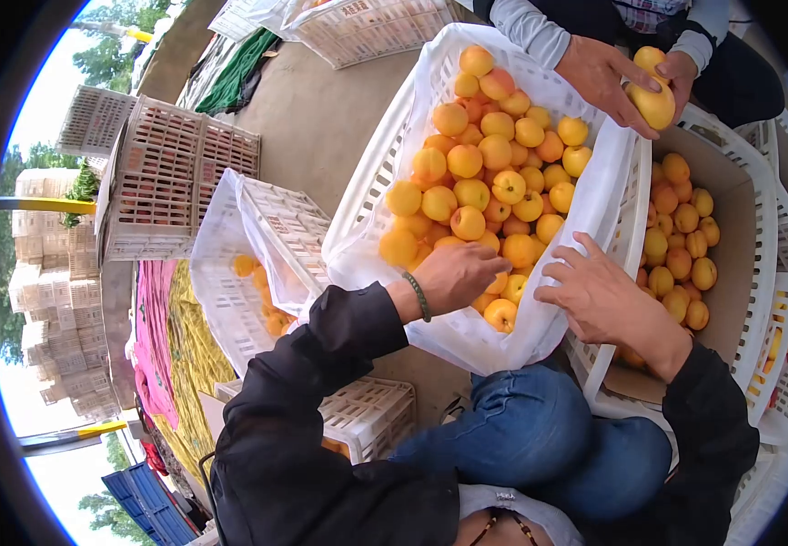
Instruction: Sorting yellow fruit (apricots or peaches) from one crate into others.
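A white plastic crate [367, 181] lined with thin white netting cloth [592, 218] holds a heap of yellow-orange apricots [470, 194]. My left hand [459, 276], with a green beaded bracelet at the wrist, reaches over the near part of the heap; its fingers are bent down among the apricots, and what lies under them is hidden. At the crate's right side my right hand [592, 293] rests on the cloth over the rim, fingers spread, with no fruit in it. To the right, a cardboard-lined crate [762, 273] contains more apricots [684, 232], partly behind my right forearm.
A co-worker's hands [612, 78] hold apricots [653, 106] above the crates at the upper right. Left of the main crate stands another cloth-lined crate [278, 232] with fruit. Stacked crates [162, 170] are farther left, and another crate [373, 413] sits below my left arm.
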A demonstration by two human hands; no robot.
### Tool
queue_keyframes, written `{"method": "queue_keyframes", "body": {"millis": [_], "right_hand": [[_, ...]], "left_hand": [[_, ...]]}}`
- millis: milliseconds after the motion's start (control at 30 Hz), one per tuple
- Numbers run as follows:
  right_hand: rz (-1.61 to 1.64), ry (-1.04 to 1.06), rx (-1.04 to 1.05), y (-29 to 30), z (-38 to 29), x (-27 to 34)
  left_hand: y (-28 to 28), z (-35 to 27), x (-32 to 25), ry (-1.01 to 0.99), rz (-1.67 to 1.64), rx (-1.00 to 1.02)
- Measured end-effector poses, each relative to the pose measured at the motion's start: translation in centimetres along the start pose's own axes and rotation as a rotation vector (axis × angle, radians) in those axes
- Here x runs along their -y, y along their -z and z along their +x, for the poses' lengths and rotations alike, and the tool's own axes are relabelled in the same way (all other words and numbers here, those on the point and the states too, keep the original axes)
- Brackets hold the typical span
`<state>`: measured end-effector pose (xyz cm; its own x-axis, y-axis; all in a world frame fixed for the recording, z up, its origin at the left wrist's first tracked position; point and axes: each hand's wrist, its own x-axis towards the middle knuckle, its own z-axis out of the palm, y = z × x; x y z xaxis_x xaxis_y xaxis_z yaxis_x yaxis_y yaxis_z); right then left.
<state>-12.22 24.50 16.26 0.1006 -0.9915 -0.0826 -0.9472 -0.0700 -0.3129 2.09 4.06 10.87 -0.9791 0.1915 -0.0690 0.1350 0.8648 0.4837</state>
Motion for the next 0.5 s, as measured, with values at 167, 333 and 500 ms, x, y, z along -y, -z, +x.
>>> {"method": "queue_keyframes", "body": {"millis": [167,333,500], "right_hand": [[0.147,-0.012,-0.091,-1.6,-0.8,-1.0],[0.228,-0.053,-0.135,-1.7,-1.1,-1.0],[0.518,-0.051,-0.169,-0.3,-2.0,-3.0]], "left_hand": [[-0.2,7.5,8.1,0.066,0.11,-0.043],[-4.8,13.2,11.9,-0.075,0.403,-0.018],[-3.6,13.7,10.2,0.146,0.078,0.01]]}}
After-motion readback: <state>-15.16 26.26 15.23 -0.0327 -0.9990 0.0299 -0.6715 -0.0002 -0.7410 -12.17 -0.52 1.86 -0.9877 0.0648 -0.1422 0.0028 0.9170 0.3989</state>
